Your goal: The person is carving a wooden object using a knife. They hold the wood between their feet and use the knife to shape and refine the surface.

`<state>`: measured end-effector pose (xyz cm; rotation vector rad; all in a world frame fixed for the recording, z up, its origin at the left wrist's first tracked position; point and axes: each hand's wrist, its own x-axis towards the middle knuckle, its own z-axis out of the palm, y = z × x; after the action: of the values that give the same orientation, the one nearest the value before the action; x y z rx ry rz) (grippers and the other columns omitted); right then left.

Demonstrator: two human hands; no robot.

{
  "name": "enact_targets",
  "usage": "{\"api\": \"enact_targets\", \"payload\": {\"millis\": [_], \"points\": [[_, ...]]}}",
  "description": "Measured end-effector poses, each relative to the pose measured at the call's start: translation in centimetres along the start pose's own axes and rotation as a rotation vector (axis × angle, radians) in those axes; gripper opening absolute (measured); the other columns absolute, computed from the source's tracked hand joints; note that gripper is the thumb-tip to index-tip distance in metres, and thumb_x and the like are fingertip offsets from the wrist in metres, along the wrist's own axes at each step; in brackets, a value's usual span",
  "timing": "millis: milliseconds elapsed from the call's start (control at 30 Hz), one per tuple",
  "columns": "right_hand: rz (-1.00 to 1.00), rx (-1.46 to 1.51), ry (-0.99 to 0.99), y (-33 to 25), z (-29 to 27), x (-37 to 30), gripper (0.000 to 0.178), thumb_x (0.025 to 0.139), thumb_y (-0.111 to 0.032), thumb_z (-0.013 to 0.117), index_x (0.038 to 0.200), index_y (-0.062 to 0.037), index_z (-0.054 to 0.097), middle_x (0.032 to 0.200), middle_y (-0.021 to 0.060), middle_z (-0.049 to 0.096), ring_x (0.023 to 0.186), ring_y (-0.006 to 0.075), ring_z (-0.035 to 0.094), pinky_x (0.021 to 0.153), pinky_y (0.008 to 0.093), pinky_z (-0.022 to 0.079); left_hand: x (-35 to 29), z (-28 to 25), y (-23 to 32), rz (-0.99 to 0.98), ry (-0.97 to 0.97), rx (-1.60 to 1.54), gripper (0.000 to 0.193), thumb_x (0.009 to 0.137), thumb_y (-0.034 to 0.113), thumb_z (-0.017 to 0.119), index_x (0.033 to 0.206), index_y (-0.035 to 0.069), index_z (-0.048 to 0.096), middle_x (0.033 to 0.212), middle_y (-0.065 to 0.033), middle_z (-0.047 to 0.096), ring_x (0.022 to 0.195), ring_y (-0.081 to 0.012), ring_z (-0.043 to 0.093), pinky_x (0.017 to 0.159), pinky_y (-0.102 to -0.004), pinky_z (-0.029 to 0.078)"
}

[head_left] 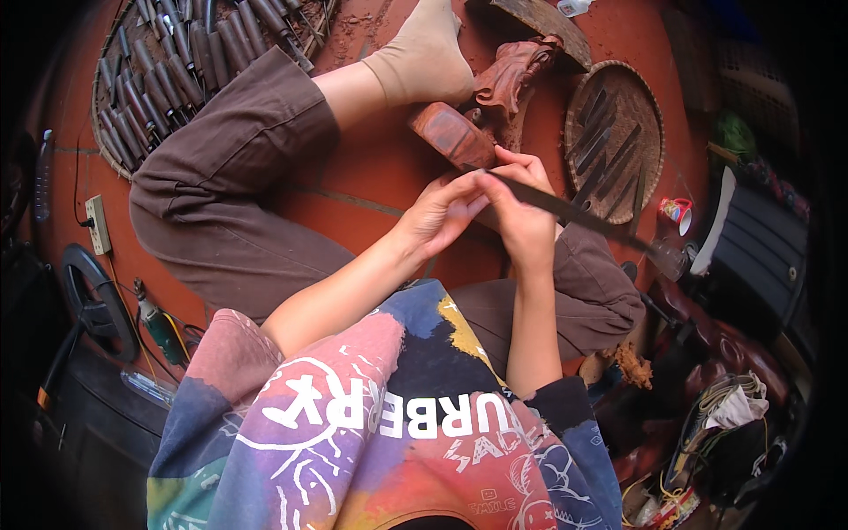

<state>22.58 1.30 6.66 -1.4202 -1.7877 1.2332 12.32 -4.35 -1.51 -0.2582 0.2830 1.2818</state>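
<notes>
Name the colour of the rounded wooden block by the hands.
The rounded wooden block is reddish brown with darker patches, shown in the head view.

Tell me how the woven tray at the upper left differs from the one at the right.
Size: the left tray looks larger than the right tray.
Contents: the left tray holds many handled tools; the right tray holds a few flat dark strips.
Filling: the left tray is packed closely, while the right tray shows plenty of bare weave.
Shared: both are shallow, woven and on the reddish tiled floor.
</notes>
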Motion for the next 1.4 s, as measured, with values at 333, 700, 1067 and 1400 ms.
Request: {"api": "enact_targets", "payload": {"millis": [333, 700, 1067, 1400], "points": [[-0.052, -0.035, -0.013, -0.1, 0.1, 0.4, 0.014, 0.079, -0.009, 0.070, 0.085, 0.0027, 0.066, 0.096, 0.0107, 0.061, 0.097, 0.0179, 0.057, 0.083, 0.0289, 0.044, -0.2, 1.1, 0.1, 0.013, 0.019, 0.014, 0.039, 0.086, 0.016, 0.065, 0.120, 0.002, 0.051, 0.115, -0.0080, 0.059, 0.115, -0.0171, 0.053, 0.100, -0.0333, 0.041], [-0.012, -0.127, -0.061, -2.8, 0.6, 1.7, 0.014, 0.074, -0.012, 0.072, 0.078, 0.0007, 0.067, 0.087, 0.0117, 0.059, 0.079, 0.0197, 0.060, 0.071, 0.0290, 0.047, -0.9, 2.6, -0.4, -0.006, 0.087, -0.111, 0.040, 0.085, 0.029, 0.068, 0.115, 0.010, 0.052, 0.111, 0.0000, 0.057, 0.105, -0.0109, 0.053, 0.092, -0.0293, 0.042], [-0.096, -0.176, -0.059, -2.4, 0.4, 2.4, 0.018, 0.079, -0.013, 0.071, 0.089, 0.0003, 0.066, 0.086, 0.0076, 0.064, 0.082, 0.0164, 0.061, 0.073, 0.0275, 0.047, 0.4, 2.1, -0.6, 0.008, -0.013, -0.208, 0.043, 0.087, 0.026, 0.065, 0.122, 0.008, 0.046, 0.122, -0.0061, 0.051, 0.118, -0.0165, 0.047, 0.099, -0.0310, 0.040], [0.012, -0.203, -0.085, -2.5, 0.3, 2.9, 0.019, 0.084, -0.016, 0.067, 0.087, 0.0034, 0.064, 0.087, 0.0061, 0.063, 0.084, 0.0114, 0.058, 0.075, 0.0244, 0.046, 0.7, 2.0, -0.7, 0.025, 0.042, -0.221, 0.039, 0.086, 0.024, 0.067, 0.119, 0.010, 0.051, 0.124, -0.0053, 0.051, 0.118, -0.0156, 0.047, 0.101, -0.0323, 0.039]]}}
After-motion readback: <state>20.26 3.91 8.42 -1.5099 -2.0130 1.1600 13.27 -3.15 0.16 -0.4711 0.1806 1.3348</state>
